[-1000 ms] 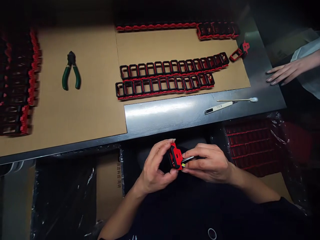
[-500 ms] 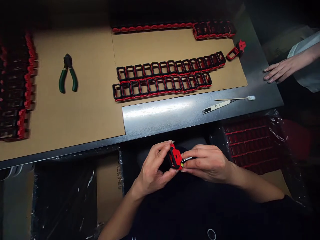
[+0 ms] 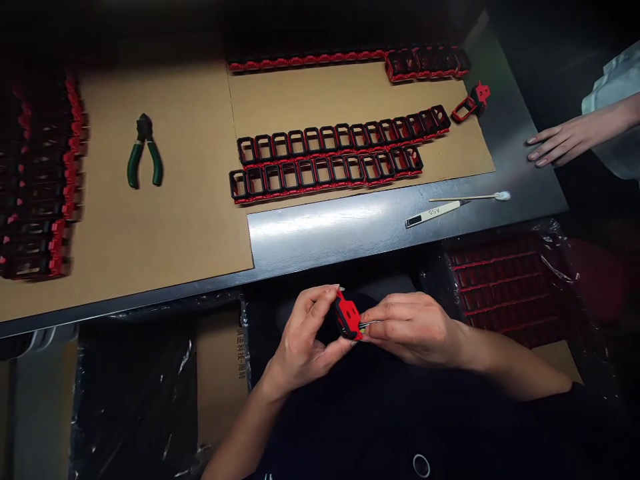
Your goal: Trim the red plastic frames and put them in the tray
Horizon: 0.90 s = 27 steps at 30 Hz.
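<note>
Below the table's front edge, my left hand [image 3: 305,337] pinches a small red and black plastic part [image 3: 347,317] between thumb and fingers. My right hand [image 3: 413,328] grips a thin metal tool [image 3: 369,324] whose tip touches the right side of that part. Both hands hover over my dark lap. On the cardboard sheet [image 3: 350,100] lie two long rows of red and black frames [image 3: 330,157], set side by side.
Green-handled pliers [image 3: 144,151] lie on the left cardboard. More red parts are stacked at the far left [image 3: 40,187] and along the back [image 3: 350,57]. A swab [image 3: 470,197] and a flat tool [image 3: 433,213] rest on the metal table. Another person's hand [image 3: 555,141] rests at the right edge. A bag of parts [image 3: 505,287] sits lower right.
The part in my left hand has turned slightly and sunk a little lower. My right hand stays against it with the tool. The other person's hand barely shifted.
</note>
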Available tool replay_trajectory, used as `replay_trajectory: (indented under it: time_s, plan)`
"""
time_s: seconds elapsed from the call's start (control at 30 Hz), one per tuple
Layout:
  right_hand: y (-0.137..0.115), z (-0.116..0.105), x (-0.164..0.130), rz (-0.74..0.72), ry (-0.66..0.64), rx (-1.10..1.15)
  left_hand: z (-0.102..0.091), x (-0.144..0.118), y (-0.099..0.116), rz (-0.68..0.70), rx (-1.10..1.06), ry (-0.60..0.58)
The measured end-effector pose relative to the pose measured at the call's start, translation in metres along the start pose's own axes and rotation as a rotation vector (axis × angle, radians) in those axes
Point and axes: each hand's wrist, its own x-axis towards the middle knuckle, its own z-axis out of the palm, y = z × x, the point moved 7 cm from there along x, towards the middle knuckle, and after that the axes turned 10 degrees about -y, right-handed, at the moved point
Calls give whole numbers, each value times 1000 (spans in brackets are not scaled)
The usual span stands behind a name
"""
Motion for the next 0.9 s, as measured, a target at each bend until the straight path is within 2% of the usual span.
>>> replay_trajectory:
  time_s: [0.13,0.23,0.3,0.37,0.43,0.53,0.6,0.67,0.73,0.77,0.83,0.9]
  plan:
    - [10,0,2,31,127,14,0,-8,-9,-36,-139,123]
    - [38,-5,11,130,291,-10,-1,-16,-12,-6,-286,250]
    - [62,-7,23,179,353,-71,-2,-22,-13,14,-353,322]
    - [87,-4,38,220,337,-168,-4,-27,-13,19,-388,372]
    - [111,2,53,272,262,-265,-6,-32,-12,24,-411,408]
    - [134,8,66,348,167,-354,-8,-35,-12,30,-436,439]
    - [131,5,66,369,184,-371,-8,-36,-13,35,-439,449]
    - [115,-5,60,366,254,-332,-8,-34,-14,29,-430,450]
    - [93,-12,50,368,284,-171,-8,-32,-14,25,-408,446]
    - [84,-11,46,382,243,-19,-9,-31,-14,33,-394,442]
    - [67,5,39,442,47,380,-8,-28,-14,65,-361,423]
    - [52,23,32,511,-126,671,-7,-26,-14,92,-319,395]
